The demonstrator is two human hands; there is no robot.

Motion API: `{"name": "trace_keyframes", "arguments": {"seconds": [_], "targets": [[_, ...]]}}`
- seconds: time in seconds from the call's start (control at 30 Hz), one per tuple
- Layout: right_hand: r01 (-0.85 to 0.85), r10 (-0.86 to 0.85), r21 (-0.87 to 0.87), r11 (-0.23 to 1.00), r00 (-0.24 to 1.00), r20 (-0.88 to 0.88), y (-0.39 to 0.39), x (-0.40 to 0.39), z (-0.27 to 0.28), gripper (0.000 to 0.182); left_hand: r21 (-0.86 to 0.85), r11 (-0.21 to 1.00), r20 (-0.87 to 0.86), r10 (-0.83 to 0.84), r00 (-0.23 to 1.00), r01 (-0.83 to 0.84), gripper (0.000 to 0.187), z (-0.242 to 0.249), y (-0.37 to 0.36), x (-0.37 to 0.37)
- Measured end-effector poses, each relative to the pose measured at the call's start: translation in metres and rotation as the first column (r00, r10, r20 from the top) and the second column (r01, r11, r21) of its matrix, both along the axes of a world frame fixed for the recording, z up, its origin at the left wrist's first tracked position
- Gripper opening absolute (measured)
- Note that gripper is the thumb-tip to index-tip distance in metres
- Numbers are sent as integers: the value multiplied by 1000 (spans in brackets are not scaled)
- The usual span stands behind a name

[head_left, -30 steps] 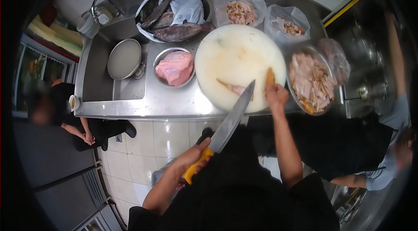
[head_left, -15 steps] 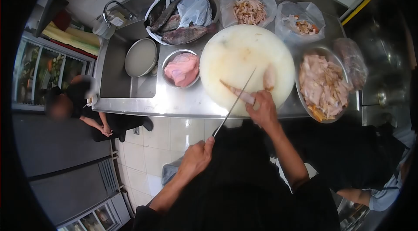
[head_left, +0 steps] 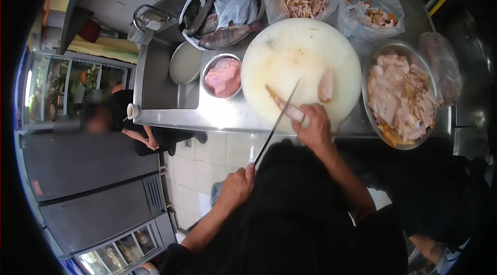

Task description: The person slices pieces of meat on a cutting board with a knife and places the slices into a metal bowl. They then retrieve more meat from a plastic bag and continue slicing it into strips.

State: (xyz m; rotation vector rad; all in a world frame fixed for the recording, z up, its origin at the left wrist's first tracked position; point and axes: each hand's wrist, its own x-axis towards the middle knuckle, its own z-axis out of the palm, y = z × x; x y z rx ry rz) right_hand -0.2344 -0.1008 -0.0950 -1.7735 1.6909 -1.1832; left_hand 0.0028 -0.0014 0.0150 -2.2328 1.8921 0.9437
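My left hand (head_left: 238, 186) is wrapped round the handle of a long knife (head_left: 272, 132), its blade reaching up over the round white cutting board (head_left: 290, 42). Closed on the near end of a long strip of meat (head_left: 292, 112), my right hand (head_left: 313, 124) presses it at the board's front edge. The blade lies across the strip, just left of my fingers. A second piece of meat (head_left: 326, 85) rests on the board above my right hand.
Right of the board stands an oval tray of meat slices (head_left: 401, 96). Bagged fish (head_left: 223, 37), a bowl of pink meat (head_left: 223, 77) and two bags of cut meat (head_left: 304, 1) (head_left: 380, 17) surround it. A sink (head_left: 168, 83) and a seated person (head_left: 142, 132) are at left.
The view has shifted, so the counter and its contents appear displaced. My hands keep their hold on the knife and the strip, and the blade still crosses the strip.
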Motion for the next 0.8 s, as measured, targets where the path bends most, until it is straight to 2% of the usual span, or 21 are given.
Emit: {"name": "trace_keyframes", "arguments": {"seconds": [0.1, 0.2, 0.3, 0.4, 0.43, 0.5, 0.53, 0.57, 0.6, 0.67, 0.73, 0.8], "targets": [[63, -59, 41, 997, 995, -85, -3, 3, 1, 27, 99, 990, -3, 106, 994, -105, 59, 16, -7, -5], [44, -32, 142, 989, 996, -87, -12, 0, 11, 25, 149, 977, -19, 157, 987, -152, 64, 26, -12, -13], [-26, 37, 146, 989, 997, -67, -18, -3, 5, 21, 198, 970, 23, 138, 990, -139, 73, 26, -16, -15], [-171, 111, 380, 909, 978, 174, -22, -12, 6, 20, 144, 982, -34, 129, 991, -123, 75, 16, -11, -8], [-128, 60, 369, 921, 980, 189, -21, -15, 8, 21, 124, 981, -69, 156, 985, -147, 76, 16, -8, -6], [-157, 4, 332, 930, 908, 420, -27, -14, -8, 21, 88, 979, -143, 195, 970, -184, 79, 17, -5, -3], [-162, -32, 316, 935, 849, 527, -30, -11, -14, 22, 73, 964, -193, 266, 944, -257, 79, 19, -4, -3], [-203, 6, 293, 934, 831, 556, -35, -6, -21, 24, 63, 944, -243, 329, 913, -323, 79, 23, -4, -4], [-194, 30, 302, 933, 881, 473, -41, 2, -17, 24, 58, 921, -293, 384, 876, -385, 80, 25, -4, -4], [-168, 73, 316, 934, 954, 290, -52, 27, -2, 26, 111, 873, -281, 486, 828, -475, 74, 25, -6, 2], [-112, 119, 93, 989, 990, -81, -55, 50, -7, 21, 143, 836, -296, 547, 783, -530, 72, 24, -9, 6], [-113, 107, -19, 993, 973, -205, -58, 66, -25, 22, 166, 818, -335, 573, 748, -551, 73, 19, -5, 9]]}}
